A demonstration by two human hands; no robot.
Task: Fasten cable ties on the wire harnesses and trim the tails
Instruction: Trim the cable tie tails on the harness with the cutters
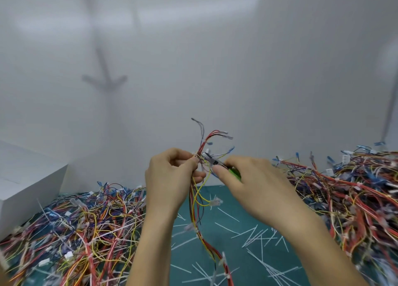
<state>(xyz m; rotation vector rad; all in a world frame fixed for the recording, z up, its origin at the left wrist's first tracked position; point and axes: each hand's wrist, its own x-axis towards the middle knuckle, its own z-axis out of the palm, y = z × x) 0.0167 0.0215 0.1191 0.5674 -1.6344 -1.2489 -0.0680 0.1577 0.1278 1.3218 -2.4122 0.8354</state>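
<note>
My left hand [172, 178] pinches a wire harness [199, 216] of red, yellow and black wires, held upright above the green mat [226, 201]. Its upper ends [213, 135] fan out above my fingers; its lower part hangs down with a white connector [215, 202] and white cable ties [195, 229]. My right hand [256, 184] grips green-handled cutters [233, 172]. The dark cutter tip [210, 157] touches the harness right beside my left fingertips. Whether a tie tail sits in the jaws is too small to tell.
A pile of harnesses [81, 232] covers the mat on the left, and a larger pile [355, 195] lies on the right. Several cut white tie tails [258, 238] are scattered on the mat between them. A white box [25, 178] stands at far left, white walls behind.
</note>
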